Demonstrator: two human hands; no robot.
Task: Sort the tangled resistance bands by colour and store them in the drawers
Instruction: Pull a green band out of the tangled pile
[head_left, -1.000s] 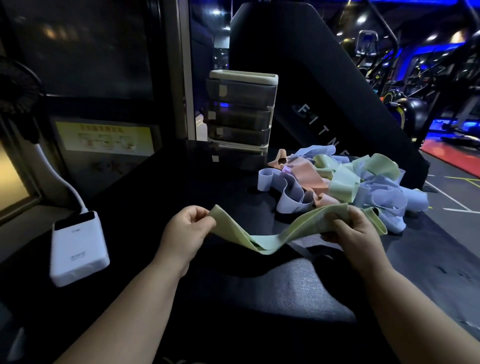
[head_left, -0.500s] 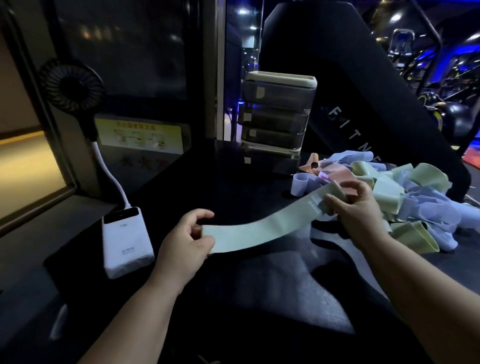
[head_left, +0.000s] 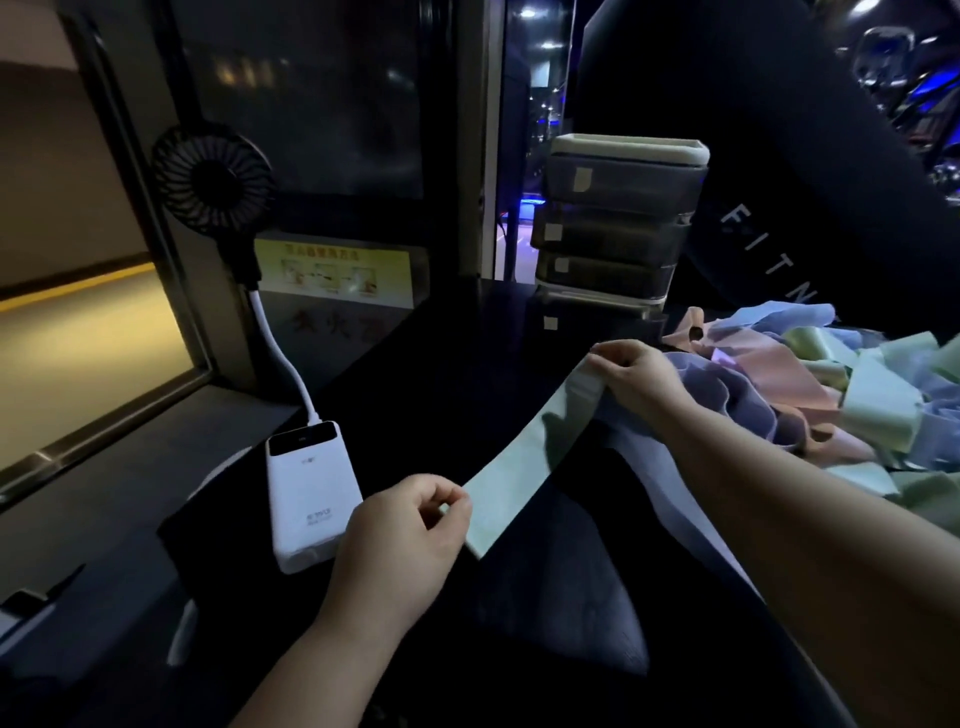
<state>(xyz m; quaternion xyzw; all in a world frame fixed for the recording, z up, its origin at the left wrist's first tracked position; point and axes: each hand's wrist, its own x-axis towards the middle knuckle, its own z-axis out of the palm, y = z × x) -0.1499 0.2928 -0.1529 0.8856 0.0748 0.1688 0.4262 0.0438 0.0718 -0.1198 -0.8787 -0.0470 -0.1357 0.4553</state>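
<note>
Black tabletop: same layout as 0.5 s ago, but the view has swung left, so more of the left window ledge shows.

Tangled band pile: blue, pink and green loops at the right on the tabletop. No change seen in it. Cut off by the right frame edge, so its full extent is unknown.

Drawer unit: stacked, at the back of the tabletop, just behind the pile. All fronts look closed. Too dark to see contents, and the lowest drawer is barely readable.

Green band: out of the pile, stretched flat on a diagonal between the hands, above the tabletop. It was slack and twisted 1 s ago and flat at 0.5 s. It now runs steeper, with the far end higher.

Hands are well apart, each clamped on one end of the band. Right hand pinches the far end at the pile's near-left edge. The band folds over its fingers, which hides the grip underneath. Left hand pinches the near end between thumb and fingers.

White power bank: left of the left hand, unmoved. Its cable runs up to a small black fan, which is fully in frame now.
</note>
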